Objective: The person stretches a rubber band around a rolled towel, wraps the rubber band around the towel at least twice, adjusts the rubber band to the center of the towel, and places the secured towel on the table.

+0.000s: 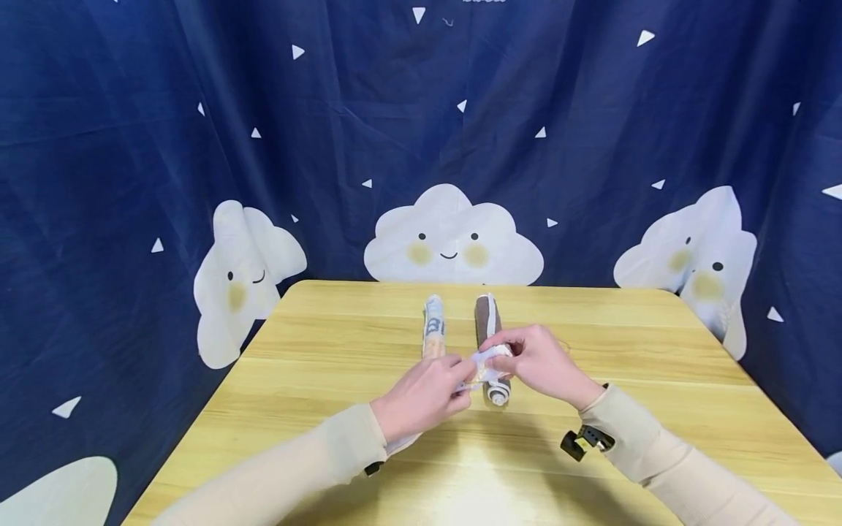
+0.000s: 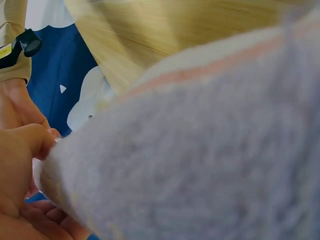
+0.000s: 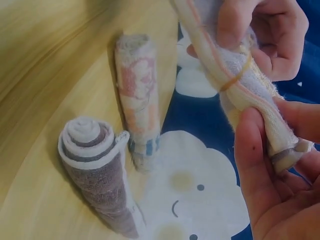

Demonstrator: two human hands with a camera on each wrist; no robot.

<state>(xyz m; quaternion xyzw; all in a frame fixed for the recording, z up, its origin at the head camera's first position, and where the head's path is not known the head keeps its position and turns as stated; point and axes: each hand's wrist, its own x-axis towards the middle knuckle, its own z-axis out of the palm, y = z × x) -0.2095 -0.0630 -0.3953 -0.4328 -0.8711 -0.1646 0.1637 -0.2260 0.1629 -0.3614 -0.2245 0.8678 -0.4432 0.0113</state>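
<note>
A rolled towel [image 3: 240,95], whitish-lavender with a pink stripe, is held in the air between both hands. A yellowish rubber band [image 3: 237,75] crosses around its middle. My right hand [image 1: 539,365] pinches one end of the roll between thumb and fingers. Farther along, my left hand [image 1: 427,391] grips the same roll beside the band. In the left wrist view the towel's cloth [image 2: 190,145] fills most of the picture, blurred. Behind the hands on the table lie a brown rolled towel [image 3: 100,175] with white edging and a pale patterned rolled towel [image 3: 139,100].
The wooden table [image 1: 625,351] reaches back to a dark blue curtain [image 1: 408,131] printed with white clouds and triangles. A black strap device [image 1: 588,440] sits on the right wrist. Both rolls on the table lie lengthwise, side by side with a gap between them.
</note>
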